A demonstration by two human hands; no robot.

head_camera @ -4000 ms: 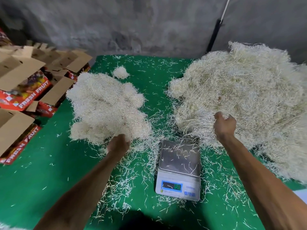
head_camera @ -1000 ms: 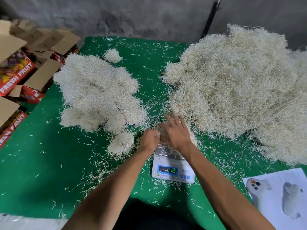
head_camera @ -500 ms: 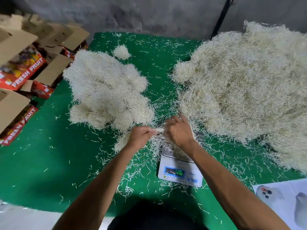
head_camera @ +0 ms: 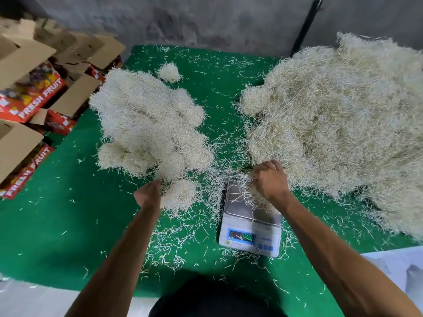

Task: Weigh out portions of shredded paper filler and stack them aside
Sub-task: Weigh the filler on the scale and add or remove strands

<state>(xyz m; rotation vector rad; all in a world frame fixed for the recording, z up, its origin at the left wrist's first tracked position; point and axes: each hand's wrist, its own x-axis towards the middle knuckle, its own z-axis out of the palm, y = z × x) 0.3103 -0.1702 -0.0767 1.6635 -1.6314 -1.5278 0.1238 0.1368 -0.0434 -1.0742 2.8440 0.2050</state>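
A large loose pile of shredded paper filler covers the right of the green table. Weighed portions lie heaped at the left, with one small clump at the heap's near edge. A white digital scale with a steel pan and a lit display stands between them. My right hand grips a tuft of shreds over the pan's far end. My left hand touches the small clump's left side, its fingertips hidden in the shreds.
Open cardboard "Fresh Fruit" boxes are stacked off the table's left edge. One separate small ball of filler sits at the back. Loose shreds litter the cloth around the scale. A white printed sheet lies at the near right. A black pole leans on the wall.
My left hand has left the scale and moved left to the small clump. My right hand stays over the pan, now with its fingers curled round shreds.
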